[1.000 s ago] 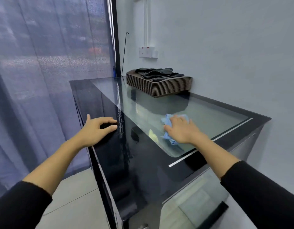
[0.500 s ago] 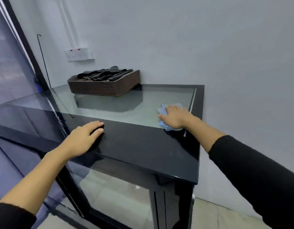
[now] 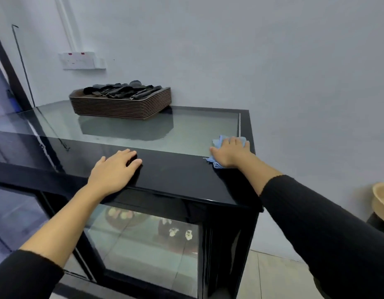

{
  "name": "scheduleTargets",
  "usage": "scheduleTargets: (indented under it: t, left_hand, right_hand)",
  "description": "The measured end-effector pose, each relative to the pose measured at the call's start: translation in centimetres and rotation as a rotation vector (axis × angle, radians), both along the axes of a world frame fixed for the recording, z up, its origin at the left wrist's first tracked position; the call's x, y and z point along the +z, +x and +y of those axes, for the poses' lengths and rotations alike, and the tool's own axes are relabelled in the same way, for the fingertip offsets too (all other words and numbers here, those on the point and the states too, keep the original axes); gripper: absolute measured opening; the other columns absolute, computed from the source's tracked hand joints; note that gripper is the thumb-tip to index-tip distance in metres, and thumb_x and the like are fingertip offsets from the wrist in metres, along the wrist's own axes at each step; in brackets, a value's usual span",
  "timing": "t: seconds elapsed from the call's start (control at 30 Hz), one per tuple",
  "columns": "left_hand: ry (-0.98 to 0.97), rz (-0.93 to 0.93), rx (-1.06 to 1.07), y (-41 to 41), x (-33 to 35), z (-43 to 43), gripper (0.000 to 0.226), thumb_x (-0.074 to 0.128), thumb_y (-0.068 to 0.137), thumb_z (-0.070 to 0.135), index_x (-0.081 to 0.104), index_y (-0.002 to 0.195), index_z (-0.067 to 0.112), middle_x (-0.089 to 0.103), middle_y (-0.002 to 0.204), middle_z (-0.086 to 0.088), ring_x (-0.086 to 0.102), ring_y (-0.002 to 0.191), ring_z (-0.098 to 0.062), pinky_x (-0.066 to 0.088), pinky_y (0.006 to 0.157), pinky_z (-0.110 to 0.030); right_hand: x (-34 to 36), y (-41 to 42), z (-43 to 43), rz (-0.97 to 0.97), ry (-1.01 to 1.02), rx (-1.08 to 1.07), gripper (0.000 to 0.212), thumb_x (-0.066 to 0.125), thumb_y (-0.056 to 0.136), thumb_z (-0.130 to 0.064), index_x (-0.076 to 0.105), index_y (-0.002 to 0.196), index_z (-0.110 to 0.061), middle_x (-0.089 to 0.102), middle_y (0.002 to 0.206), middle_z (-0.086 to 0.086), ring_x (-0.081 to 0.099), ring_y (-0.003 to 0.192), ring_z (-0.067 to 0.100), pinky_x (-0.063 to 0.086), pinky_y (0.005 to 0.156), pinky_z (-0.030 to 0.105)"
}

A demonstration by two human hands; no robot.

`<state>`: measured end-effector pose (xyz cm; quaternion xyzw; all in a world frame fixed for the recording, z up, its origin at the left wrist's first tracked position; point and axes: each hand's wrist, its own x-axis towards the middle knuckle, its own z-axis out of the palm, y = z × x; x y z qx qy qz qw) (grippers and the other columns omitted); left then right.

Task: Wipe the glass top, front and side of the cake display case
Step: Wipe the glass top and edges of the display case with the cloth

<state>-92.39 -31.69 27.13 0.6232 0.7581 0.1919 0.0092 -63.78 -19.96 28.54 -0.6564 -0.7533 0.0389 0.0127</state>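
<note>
"Pressing the blue cloth (image 3: 218, 141) flat under your right hand (image 3: 230, 153), with the fingers straight and spread, is a good way: the whole palm pushes the cloth on the glass top (image 3: 197, 130) of the cake display case (image 3: 208, 225). The cloth lies at the near right corner of the glass, partly on the black frame (image 3: 176, 175)."

"Yes, and your left hand (image 3: 114, 171) lies open and flat on the same black frame and holds nothing. I think you lean on it, so you can reach far without losing balance."

"You work in the corner, I judge, because dirt collects where the glass meets the frame. But one part of the top is covered: the stack of trays (image 3: 122, 107) with black utensils (image 3: 120, 90) stands at the back, close to the wall."

"So you must wipe around the trays, or lift them away first. The front glass (image 3: 132, 244), where the cakes (image 3: 176, 233) show behind it, and the side panel (image 3: 232, 244) are probably not yet wiped; the cloth is only on the top."

"Take care also: the leaning hand can leave fingerprints on the glossy frame. Pass the cloth there at the end."
</note>
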Motion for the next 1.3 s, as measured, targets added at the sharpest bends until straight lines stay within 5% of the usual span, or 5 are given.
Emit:
scheduleTargets:
  t: [0.3, 0.5, 0.8, 1.03, 1.3]
  left_hand:
    - [-0.135, -0.238, -0.300, -7.9, 4.3, 0.4, 0.017, 0.061, 0.087, 0.049, 0.073, 0.096, 0.040, 0.071, 0.104, 0.018, 0.066, 0.091, -0.018, 0.049, 0.094, -0.043]
    - [-0.107, -0.177, -0.378, -13.3, 3.3, 5.5, 0.037, 0.054, 0.094, 0.045, 0.061, 0.126, 0.027, 0.056, 0.133, 0.013, 0.049, 0.126, -0.011, 0.035, 0.107, -0.032]
    - [-0.092, 0.014, -0.448, -13.8, 1.5, 7.1, 0.041, 0.032, 0.100, 0.049, 0.055, 0.115, 0.018, 0.051, 0.138, -0.004, 0.041, 0.134, -0.024, 0.031, 0.101, -0.042]
    - [-0.093, 0.044, -0.454, -13.6, 0.6, 8.2, 0.037, 0.027, 0.100, 0.050, 0.051, 0.099, 0.021, 0.053, 0.114, 0.000, 0.037, 0.138, -0.025, 0.025, 0.111, -0.056]
    - [-0.146, -0.107, -0.550, -15.4, 1.2, 8.8, 0.052, 0.045, 0.096, 0.052, 0.048, 0.140, 0.024, 0.042, 0.152, -0.001, 0.033, 0.143, -0.019, 0.024, 0.117, -0.042]
  right_hand:
    - [1.0, 2.9, -8.2, 0.078, -0.044, 0.237, 0.062, 0.022, 0.101, -0.053, 0.014, 0.156, -0.026, 0.011, 0.163, -0.009, 0.009, 0.150, 0.011, 0.000, 0.122, 0.042]
    - [-0.6, -7.8, -4.4, 0.051, 0.075, -0.213, 0.067, 0.020, 0.099, -0.051, 0.026, 0.151, -0.009, 0.024, 0.158, 0.014, 0.016, 0.147, 0.033, 0.010, 0.116, 0.053]
    - [0.0, -11.2, -12.5, 0.111, -0.051, 0.112, 0.063, 0.017, 0.100, -0.055, 0.001, 0.156, -0.030, -0.003, 0.163, -0.016, -0.008, 0.149, 0.002, -0.011, 0.122, 0.044]
    - [0.5, -10.1, -3.9, -0.013, 0.113, -0.414, 0.057, 0.028, 0.097, -0.049, 0.040, 0.137, -0.010, 0.040, 0.147, 0.013, 0.035, 0.137, 0.029, 0.022, 0.110, 0.054]
    - [0.1, -16.9, -10.1, 0.107, -0.028, 0.177, 0.063, 0.022, 0.101, -0.052, 0.007, 0.157, -0.024, 0.003, 0.164, -0.009, -0.004, 0.151, 0.006, -0.006, 0.123, 0.037]
